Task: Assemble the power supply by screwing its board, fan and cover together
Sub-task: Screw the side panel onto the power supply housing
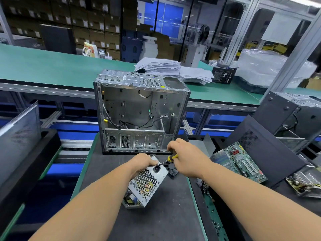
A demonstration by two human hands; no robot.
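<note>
The silver power supply [145, 184] with a honeycomb grille stands tilted on the dark mat, its circuit board showing at the lower left corner. My left hand [141, 162] grips its upper edge from behind. My right hand [186, 158] holds a yellow-and-black screwdriver [171, 158], whose tip points down-left at the casing near the black power socket [156, 169]. A small black fan [172, 168] lies on the mat just right of the power supply, partly hidden under my right hand.
An open silver computer case [140, 112] stands upright right behind my hands. Green motherboards [240, 160] and a black side panel [265, 150] lie to the right. Loose screws [214, 221] scatter along the right tray. A grey case [19, 134] sits at left.
</note>
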